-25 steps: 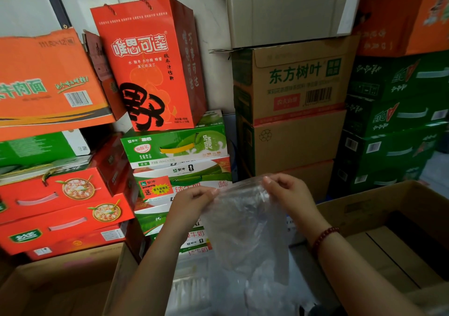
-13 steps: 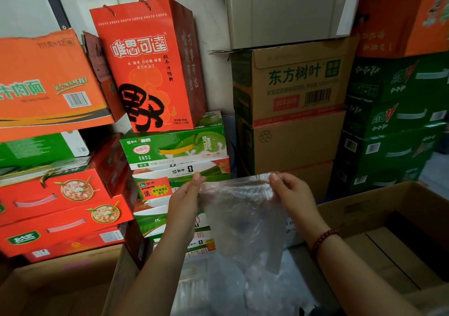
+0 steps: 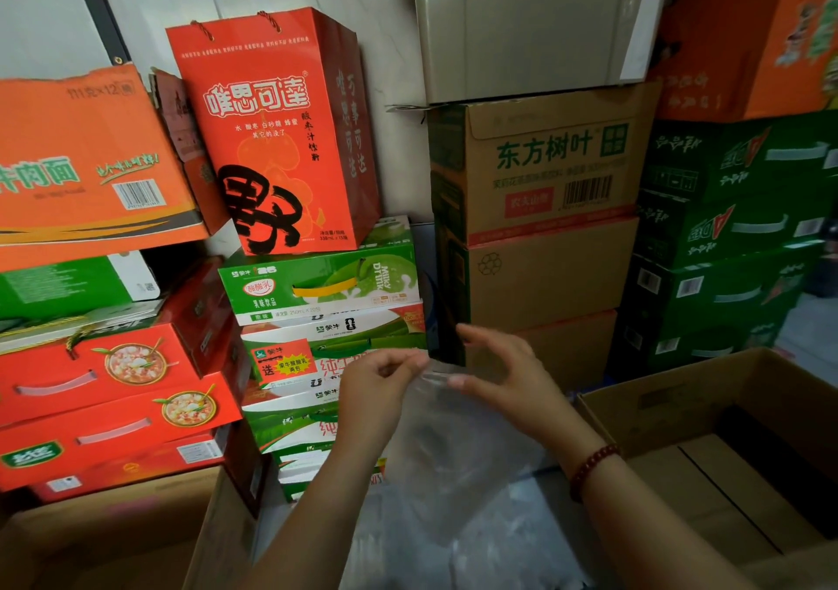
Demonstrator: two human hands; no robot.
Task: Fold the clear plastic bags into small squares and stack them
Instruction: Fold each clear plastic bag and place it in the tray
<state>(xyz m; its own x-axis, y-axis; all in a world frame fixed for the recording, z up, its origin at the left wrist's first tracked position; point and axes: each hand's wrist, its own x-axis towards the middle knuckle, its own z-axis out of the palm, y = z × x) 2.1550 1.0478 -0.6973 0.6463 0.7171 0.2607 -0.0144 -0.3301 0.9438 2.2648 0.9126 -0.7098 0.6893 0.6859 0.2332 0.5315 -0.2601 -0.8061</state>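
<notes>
A clear plastic bag (image 3: pixel 458 449) hangs in front of me, low in the middle of the view. My left hand (image 3: pixel 376 390) pinches its top edge between thumb and fingertips. Just to the right, my right hand (image 3: pixel 512 376) has its fingers spread and lifted off the bag, with only the thumb tip at the bag's top edge. More clear plastic (image 3: pixel 408 548) lies crumpled below the hanging bag, between two cardboard boxes. No folded squares can be made out.
An open cardboard box (image 3: pixel 743 412) stands at the lower right and another (image 3: pixel 113 539) at the lower left. Stacked drink cartons (image 3: pixel 326 281), a red gift bag (image 3: pixel 267 136) and brown boxes (image 3: pixel 548 172) wall in the space behind.
My hands have come close together, narrowing the bag's top edge. The right hand has opened its fingers from its pinch on the bag's corner; the left still pinches.
</notes>
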